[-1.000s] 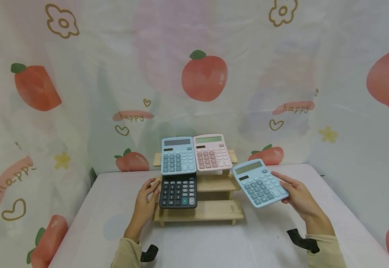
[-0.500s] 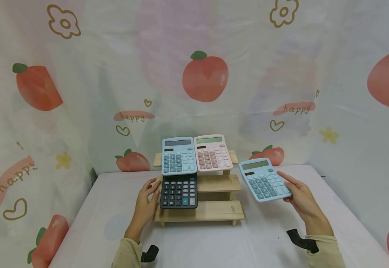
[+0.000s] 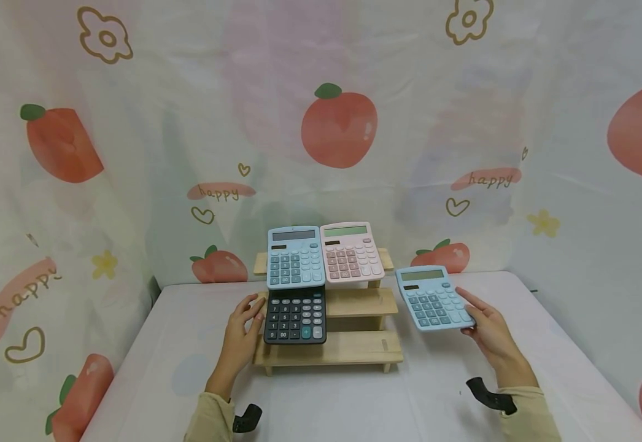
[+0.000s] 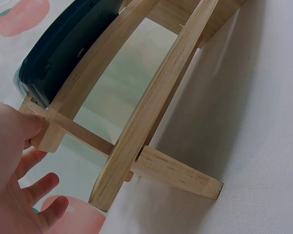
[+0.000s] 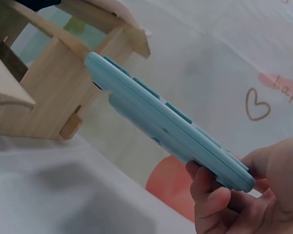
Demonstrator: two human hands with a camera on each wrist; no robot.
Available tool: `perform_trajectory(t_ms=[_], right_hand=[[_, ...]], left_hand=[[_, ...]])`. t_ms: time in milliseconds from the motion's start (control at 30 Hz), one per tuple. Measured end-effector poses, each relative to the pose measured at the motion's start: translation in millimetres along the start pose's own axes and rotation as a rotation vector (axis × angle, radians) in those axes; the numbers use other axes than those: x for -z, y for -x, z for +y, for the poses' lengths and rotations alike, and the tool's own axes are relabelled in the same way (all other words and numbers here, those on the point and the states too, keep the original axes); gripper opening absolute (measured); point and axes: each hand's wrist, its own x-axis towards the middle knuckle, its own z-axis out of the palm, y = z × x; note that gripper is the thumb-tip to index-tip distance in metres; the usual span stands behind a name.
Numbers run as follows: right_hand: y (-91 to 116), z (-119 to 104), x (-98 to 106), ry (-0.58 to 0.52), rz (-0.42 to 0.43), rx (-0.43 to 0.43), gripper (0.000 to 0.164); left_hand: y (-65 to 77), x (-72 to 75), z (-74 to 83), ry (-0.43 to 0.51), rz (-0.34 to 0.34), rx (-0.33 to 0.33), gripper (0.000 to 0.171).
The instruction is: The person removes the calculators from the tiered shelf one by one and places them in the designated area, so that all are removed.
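My right hand (image 3: 489, 334) grips a light blue calculator (image 3: 434, 299) by its lower right edge, keys facing up, to the right of a three-tier wooden rack (image 3: 365, 350). In the right wrist view the calculator (image 5: 166, 124) shows edge-on, thumb on the key side and fingers curled beneath. My left hand (image 3: 238, 341) pinches the left end of the rack's middle shelf; the left wrist view shows that shelf end (image 4: 50, 134) between thumb and fingers. Beside this hand a black calculator (image 3: 294, 316) leans on the middle tier.
On the top tier another blue calculator (image 3: 295, 258) and a pink calculator (image 3: 352, 253) lean side by side. The rack stands on a white-covered table (image 3: 343, 405). A fruit-printed cloth (image 3: 277, 110) hangs behind and at both sides.
The blue calculator in my right hand has moved a little to the right and turned more upright, lowering slightly at the end. My left hand stays at the rack.
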Motion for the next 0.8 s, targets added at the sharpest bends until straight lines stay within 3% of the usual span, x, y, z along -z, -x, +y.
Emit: perform_trajectory(t_ms=[500,800], right_hand=[[-13.5,26.7,-0.9,0.014,0.018,-0.092,0.054],[-16.4,37.1,-0.9,0.055,-0.026,-0.116,0.054]], left_hand=[[-0.1,1.3,2.1,-0.008,-0.003,-0.001,0.037],[0.4,-0.2,1.1,-0.015,0.011,-0.024,0.036]])
